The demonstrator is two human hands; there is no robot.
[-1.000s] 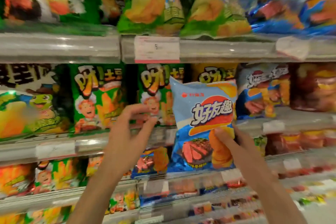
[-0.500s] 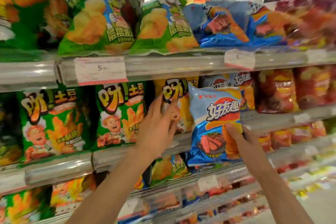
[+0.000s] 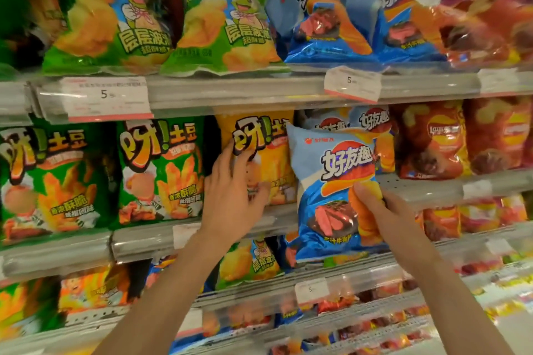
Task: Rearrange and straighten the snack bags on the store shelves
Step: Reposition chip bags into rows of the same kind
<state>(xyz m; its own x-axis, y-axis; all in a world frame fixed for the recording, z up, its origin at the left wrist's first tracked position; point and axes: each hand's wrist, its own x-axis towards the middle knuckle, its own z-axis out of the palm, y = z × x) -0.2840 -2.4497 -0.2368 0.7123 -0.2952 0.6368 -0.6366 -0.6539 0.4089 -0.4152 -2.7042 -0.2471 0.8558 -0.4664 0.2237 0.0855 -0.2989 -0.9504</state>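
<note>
My right hand (image 3: 383, 210) grips a light-blue chip bag (image 3: 331, 181) by its lower right part and holds it upright in front of the middle shelf (image 3: 418, 187). My left hand (image 3: 233, 196) rests with spread fingers on the face of a yellow snack bag (image 3: 259, 135) standing on that shelf, just left of the blue bag. Behind the held bag, more blue bags (image 3: 372, 121) of the same kind stand on the shelf.
Green snack bags (image 3: 161, 170) fill the middle shelf to the left, red chip bags (image 3: 432, 138) to the right. The top shelf holds green bags (image 3: 115, 17) and slumped blue bags (image 3: 326, 26). Price tags (image 3: 106, 98) hang on the shelf rails. Lower shelves carry more bags.
The view has shifted left and up. My left hand moved from open air onto the yellow bag. My right hand kept hold of the blue bag, carrying it nearer the middle shelf.
</note>
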